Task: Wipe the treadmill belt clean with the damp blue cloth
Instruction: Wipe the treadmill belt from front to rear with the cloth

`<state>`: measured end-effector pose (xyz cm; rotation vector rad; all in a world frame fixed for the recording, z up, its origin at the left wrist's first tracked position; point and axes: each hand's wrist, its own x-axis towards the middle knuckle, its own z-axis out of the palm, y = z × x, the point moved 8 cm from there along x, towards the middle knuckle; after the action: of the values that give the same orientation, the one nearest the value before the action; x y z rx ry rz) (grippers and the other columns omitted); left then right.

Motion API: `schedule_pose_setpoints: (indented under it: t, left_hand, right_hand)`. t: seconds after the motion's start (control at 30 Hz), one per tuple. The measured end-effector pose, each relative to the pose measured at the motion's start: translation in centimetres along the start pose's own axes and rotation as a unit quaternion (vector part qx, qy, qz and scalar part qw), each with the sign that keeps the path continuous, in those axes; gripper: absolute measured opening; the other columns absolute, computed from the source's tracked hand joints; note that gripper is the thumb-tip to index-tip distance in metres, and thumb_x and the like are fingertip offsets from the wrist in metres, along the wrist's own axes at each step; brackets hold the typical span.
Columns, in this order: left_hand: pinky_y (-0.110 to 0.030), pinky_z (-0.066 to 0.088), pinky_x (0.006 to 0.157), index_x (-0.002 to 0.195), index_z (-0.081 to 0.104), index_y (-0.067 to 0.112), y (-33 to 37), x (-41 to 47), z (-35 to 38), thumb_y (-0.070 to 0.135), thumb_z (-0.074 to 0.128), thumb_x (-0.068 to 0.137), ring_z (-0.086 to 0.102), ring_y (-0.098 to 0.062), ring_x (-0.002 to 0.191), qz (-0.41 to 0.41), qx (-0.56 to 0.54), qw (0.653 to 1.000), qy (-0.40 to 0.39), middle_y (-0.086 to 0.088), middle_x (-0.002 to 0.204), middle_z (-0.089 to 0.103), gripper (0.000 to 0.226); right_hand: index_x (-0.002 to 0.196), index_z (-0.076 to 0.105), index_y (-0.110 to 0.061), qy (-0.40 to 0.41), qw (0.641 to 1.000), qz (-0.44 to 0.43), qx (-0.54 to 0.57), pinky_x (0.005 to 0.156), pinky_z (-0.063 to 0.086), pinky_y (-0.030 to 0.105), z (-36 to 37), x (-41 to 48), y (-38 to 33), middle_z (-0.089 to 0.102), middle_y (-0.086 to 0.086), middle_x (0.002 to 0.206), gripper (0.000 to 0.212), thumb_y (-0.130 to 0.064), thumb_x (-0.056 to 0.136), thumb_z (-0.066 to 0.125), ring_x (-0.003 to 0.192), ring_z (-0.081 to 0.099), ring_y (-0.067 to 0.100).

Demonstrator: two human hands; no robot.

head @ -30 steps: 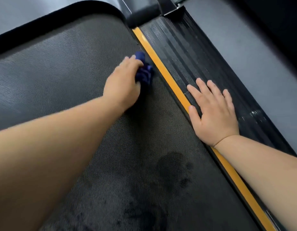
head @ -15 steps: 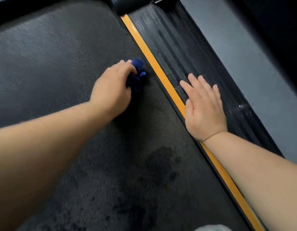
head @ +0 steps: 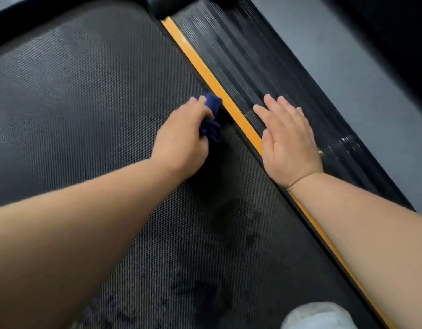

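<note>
My left hand (head: 181, 136) grips a bunched dark blue cloth (head: 212, 117) and presses it on the textured black treadmill belt (head: 86, 91), right at the belt's right edge beside the yellow stripe (head: 205, 70). Most of the cloth is hidden under my fingers. My right hand (head: 288, 143) lies flat, fingers straight, on the ribbed black side rail (head: 240, 55), with its heel over the yellow stripe. Dark damp patches (head: 231, 217) mark the belt nearer to me.
Grey floor (head: 347, 79) runs along the right of the side rail. A black motor cover (head: 162, 5) closes the belt's far end. A white rounded object (head: 319, 317) shows at the bottom edge, on the belt's near right.
My left hand has drawn the cloth back toward me along the belt's right edge, staying beside the yellow stripe. My right hand stays flat on the rail. A white object has come into view at the bottom.
</note>
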<state>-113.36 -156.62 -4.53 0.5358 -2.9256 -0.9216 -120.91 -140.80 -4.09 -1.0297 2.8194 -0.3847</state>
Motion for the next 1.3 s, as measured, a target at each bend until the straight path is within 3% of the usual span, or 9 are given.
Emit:
schedule_pose_setpoints:
  t: [0.17, 0.3, 0.37, 0.53, 0.73, 0.97, 1.07, 1.13, 1.3]
  left_hand:
    - [-0.029, 0.020, 0.115, 0.113, 0.063, 0.014, 3.1, -6.3, 3.7, 0.001, 0.048, 0.075, 0.036, -0.022, 0.138, 0.166, -0.006, 0.976, -0.144, -0.004, 0.145, 0.044, 0.043]
    - [-0.031, 0.008, 0.116, 0.128, 0.048, 0.020, 0.4, -5.1, 1.8, -0.005, 0.040, 0.079, 0.019, -0.018, 0.144, 0.052, 0.006, 0.991, -0.123, 0.001, 0.157, 0.021, 0.056]
    - [-0.036, 0.002, 0.118, 0.133, 0.038, 0.024, 0.5, -5.2, 2.4, -0.006, 0.039, 0.083, 0.003, -0.016, 0.146, 0.027, 0.019, 0.982, -0.185, 0.006, 0.160, 0.005, 0.059]
    - [-0.044, 0.009, 0.118, 0.129, 0.030, 0.035, 0.4, -4.7, 3.2, -0.005, 0.036, 0.086, -0.004, -0.022, 0.147, -0.003, 0.050, 0.972, -0.230, 0.013, 0.159, -0.007, 0.059]
    - [-0.039, 0.007, 0.118, 0.126, 0.035, 0.029, 0.9, -4.3, 3.7, -0.013, 0.039, 0.084, 0.001, -0.014, 0.147, -0.015, 0.091, 0.979, -0.180, 0.010, 0.159, -0.001, 0.059]
    - [-0.038, 0.043, 0.097, 0.141, 0.025, 0.035, 3.6, -6.6, 3.5, 0.002, 0.045, 0.087, 0.036, -0.015, 0.135, -0.114, 0.064, 0.991, -0.028, 0.008, 0.149, 0.030, 0.066]
    - [-0.042, 0.044, 0.098, 0.142, 0.031, 0.029, 4.0, -6.7, 4.0, 0.006, 0.045, 0.087, 0.038, -0.018, 0.134, -0.030, 0.100, 0.993, -0.053, 0.003, 0.148, 0.033, 0.061]
    - [-0.043, 0.048, 0.090, 0.132, 0.044, 0.027, 2.5, -4.9, 2.3, 0.013, 0.042, 0.084, 0.050, -0.025, 0.120, 0.019, 0.134, 0.991, -0.010, -0.002, 0.129, 0.049, 0.051]
    - [-0.037, 0.044, 0.093, 0.125, 0.057, 0.023, 2.5, -3.0, 2.1, 0.008, 0.047, 0.082, 0.049, -0.025, 0.118, -0.100, 0.042, 0.985, 0.138, -0.001, 0.123, 0.059, 0.047]
  right_hand:
    - [0.147, 0.029, -0.024, -0.020, 0.999, 0.006, -0.033, 0.119, 0.006, 0.040, 0.5, -1.6, -0.1, 0.021, -0.002, 0.158, 0.048, -0.023, 0.100, 0.026, 0.146, 0.013, 0.019]
    - [0.148, 0.028, -0.026, -0.019, 0.998, 0.002, -0.054, 0.118, 0.008, 0.040, 0.4, -1.8, -0.1, 0.021, -0.003, 0.158, 0.048, -0.027, 0.099, 0.027, 0.146, 0.014, 0.019]
    - [0.147, 0.029, -0.026, -0.017, 0.999, 0.000, -0.051, 0.118, 0.009, 0.041, 0.6, -1.9, -0.2, 0.021, -0.003, 0.157, 0.049, -0.027, 0.099, 0.028, 0.146, 0.015, 0.020]
    - [0.147, 0.028, -0.026, -0.017, 0.998, -0.011, -0.053, 0.117, 0.010, 0.043, 0.6, -1.8, 0.1, 0.021, -0.003, 0.158, 0.049, -0.029, 0.098, 0.028, 0.146, 0.015, 0.021]
    - [0.146, 0.031, -0.026, 0.012, 0.999, -0.020, -0.037, 0.116, 0.012, 0.043, 0.5, -1.7, 0.1, 0.023, -0.003, 0.157, 0.049, -0.029, 0.097, 0.031, 0.145, 0.016, 0.020]
    - [0.147, 0.029, -0.026, 0.000, 0.999, -0.034, -0.028, 0.117, 0.008, 0.043, 0.5, -1.9, 0.2, 0.019, -0.005, 0.158, 0.049, -0.028, 0.098, 0.029, 0.146, 0.011, 0.017]
    - [0.147, 0.028, -0.027, 0.000, 0.999, -0.034, -0.018, 0.118, 0.005, 0.041, 0.3, -1.7, 0.1, 0.017, -0.006, 0.158, 0.049, -0.029, 0.099, 0.028, 0.147, 0.009, 0.016]
    - [0.147, 0.027, -0.028, -0.003, 0.999, -0.036, -0.004, 0.119, 0.003, 0.039, 0.3, -1.8, 0.1, 0.017, -0.007, 0.158, 0.048, -0.028, 0.099, 0.029, 0.147, 0.008, 0.014]
    - [0.146, 0.031, -0.025, -0.046, 0.995, -0.058, 0.068, 0.120, 0.000, 0.037, -0.1, -1.4, 0.3, 0.017, -0.007, 0.158, 0.047, -0.020, 0.100, 0.032, 0.147, 0.006, 0.013]
